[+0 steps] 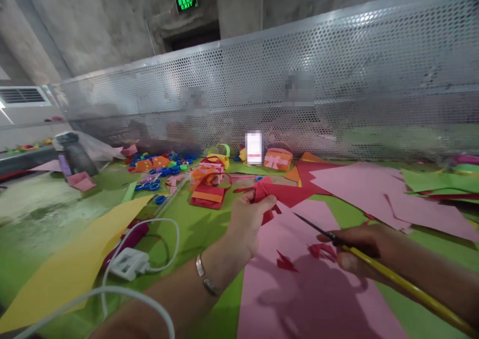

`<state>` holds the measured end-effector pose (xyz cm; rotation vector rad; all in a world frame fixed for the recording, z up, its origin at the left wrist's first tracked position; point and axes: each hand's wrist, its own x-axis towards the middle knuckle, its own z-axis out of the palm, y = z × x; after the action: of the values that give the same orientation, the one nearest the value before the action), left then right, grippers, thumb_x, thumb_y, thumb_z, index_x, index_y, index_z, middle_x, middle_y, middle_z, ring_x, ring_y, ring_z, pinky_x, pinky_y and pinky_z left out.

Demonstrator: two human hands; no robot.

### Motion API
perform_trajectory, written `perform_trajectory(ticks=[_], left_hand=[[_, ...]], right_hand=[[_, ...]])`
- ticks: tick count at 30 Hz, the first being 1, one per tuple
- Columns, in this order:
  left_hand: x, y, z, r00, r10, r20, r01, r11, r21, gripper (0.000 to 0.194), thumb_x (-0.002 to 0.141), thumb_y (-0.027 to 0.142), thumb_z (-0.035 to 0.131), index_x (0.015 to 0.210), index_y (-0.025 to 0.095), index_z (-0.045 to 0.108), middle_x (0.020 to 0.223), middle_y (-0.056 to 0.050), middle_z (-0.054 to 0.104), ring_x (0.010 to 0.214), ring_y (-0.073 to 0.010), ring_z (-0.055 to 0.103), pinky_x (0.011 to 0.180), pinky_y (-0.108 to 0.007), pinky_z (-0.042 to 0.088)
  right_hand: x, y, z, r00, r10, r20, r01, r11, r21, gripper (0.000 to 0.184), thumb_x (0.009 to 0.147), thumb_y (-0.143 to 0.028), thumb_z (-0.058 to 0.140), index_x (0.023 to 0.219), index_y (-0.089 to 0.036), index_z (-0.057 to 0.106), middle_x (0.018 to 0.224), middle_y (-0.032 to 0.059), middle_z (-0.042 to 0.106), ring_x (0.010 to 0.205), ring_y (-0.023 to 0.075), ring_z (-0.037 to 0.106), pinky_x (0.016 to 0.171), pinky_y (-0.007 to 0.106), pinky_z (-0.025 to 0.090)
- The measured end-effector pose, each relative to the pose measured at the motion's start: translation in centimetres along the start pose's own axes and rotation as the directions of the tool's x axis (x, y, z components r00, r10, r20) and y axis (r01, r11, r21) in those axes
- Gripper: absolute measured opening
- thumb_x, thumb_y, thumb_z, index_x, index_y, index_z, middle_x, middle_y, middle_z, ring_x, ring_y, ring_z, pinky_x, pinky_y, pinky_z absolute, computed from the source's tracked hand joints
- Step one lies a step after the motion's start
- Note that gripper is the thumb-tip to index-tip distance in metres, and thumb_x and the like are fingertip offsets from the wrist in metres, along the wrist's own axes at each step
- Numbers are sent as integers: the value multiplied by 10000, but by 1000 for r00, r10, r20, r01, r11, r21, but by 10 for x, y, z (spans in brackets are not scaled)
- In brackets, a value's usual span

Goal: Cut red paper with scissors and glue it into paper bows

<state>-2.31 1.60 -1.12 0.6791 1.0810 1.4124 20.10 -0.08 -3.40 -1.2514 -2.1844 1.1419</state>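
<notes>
Steady the red paper (265,191) over the middle of the surface (202,229), clamped between thumb and fingers of the left hand (243,219). Guide the yellow-handled tool (392,278), gripped in the right hand (377,241), slowly, aiming away from the left fingertips and clear of the pink sheet (299,299).

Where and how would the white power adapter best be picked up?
Probably by its blocky body, coming from above and pinching its opposite sides. It sits exposed on the green surface, and the flat-sided block looks firmer to grip than the thin white cable leaving its right end. I'd avoid its left end, where cable passes close by.
</notes>
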Motion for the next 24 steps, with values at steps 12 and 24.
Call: perform_trajectory(ticks=[12, 24], left_hand=[[-9, -6, 4, 996, -74, 51, 72, 996, 46, 65, 614, 80, 712, 617, 136, 679, 568, -12, 653, 505, -93, 561, 575, -236, 460], [-10, -13, 6, 988, -122, 96, 117, 991, 58, 60, 605, 102, 713, 621, 136, 666, 590, -22, 644, 556, -123, 580, 630, -277, 464]], right_hand=[[5, -5, 7, 987, 136, 87, -141, 988, 63, 460, 827, -605, 545, 894, -158, 628, 667, -20, 466, 565, 109, 460, 488, 200, 407], [-3, -22, 14, 987, 162, -25, -158, 981, 110, 449, 769, -610, 609, 681, -169, 598, 580, -47, 409, 471, 76, 386, 421, 192, 345]])
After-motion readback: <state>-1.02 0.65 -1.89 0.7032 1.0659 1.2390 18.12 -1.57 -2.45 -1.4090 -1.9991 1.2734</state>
